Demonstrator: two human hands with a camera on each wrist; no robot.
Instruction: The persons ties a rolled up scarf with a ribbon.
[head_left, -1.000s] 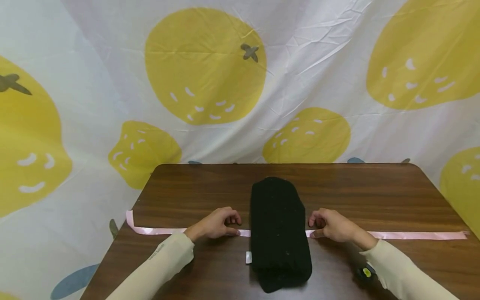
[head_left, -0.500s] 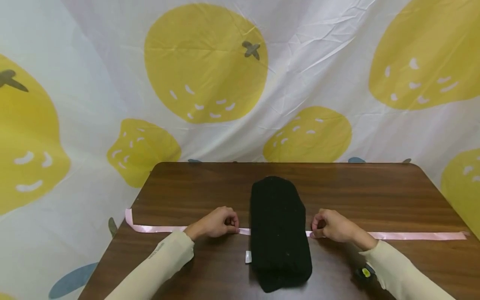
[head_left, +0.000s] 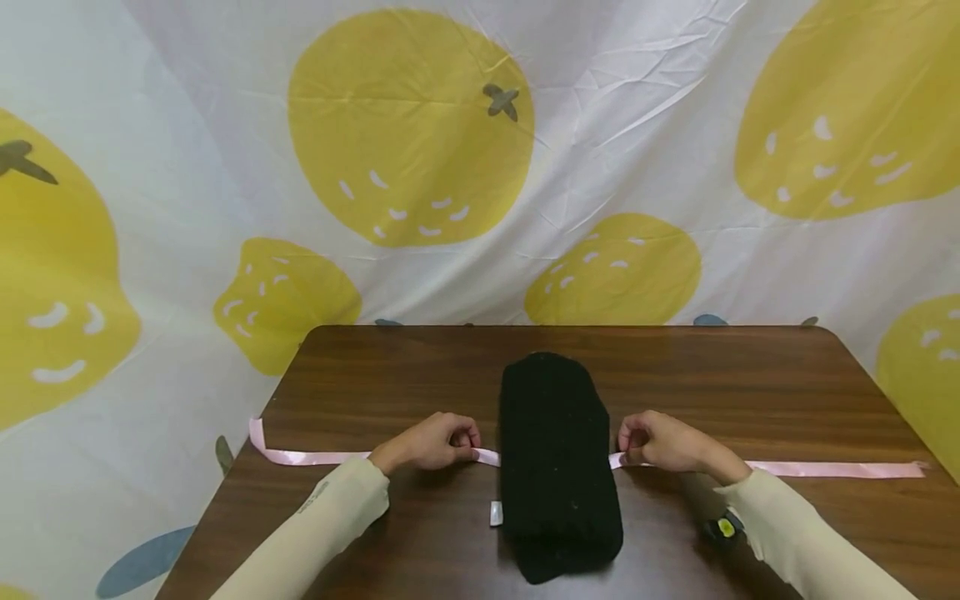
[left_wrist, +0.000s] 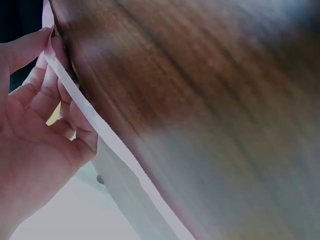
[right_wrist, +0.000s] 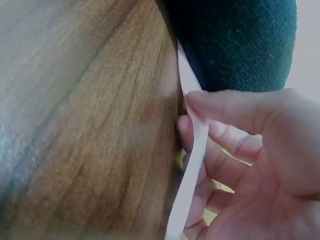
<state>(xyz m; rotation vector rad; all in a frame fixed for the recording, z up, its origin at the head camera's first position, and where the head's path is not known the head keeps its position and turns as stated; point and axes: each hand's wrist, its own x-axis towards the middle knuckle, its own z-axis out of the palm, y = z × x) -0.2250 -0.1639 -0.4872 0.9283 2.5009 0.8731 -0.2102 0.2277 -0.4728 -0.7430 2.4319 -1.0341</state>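
Note:
A black fabric-covered block, long and rounded at its far end, lies lengthwise on the table with a small white tag at its left edge. Beneath it runs a pink satin ribbon, stretching out to both sides. My left hand pinches the ribbon between thumb and fingers just left of the block. On the other side, close to the block's right edge, my right hand pinches the ribbon the same way. Both gripped stretches are slightly raised. The ribbon's middle is hidden under the block.
The brown wood-grain table ends at a curtain printed with yellow fruit. At the left table edge the ribbon's end curls upward. A small black device with a yellow-green mark is by the right sleeve.
Thumbs and fingers have come together on the ribbon at both sides. Both hands have risen a little, lifting the ribbon near the block. The ribbon's right end has slid slightly inward.

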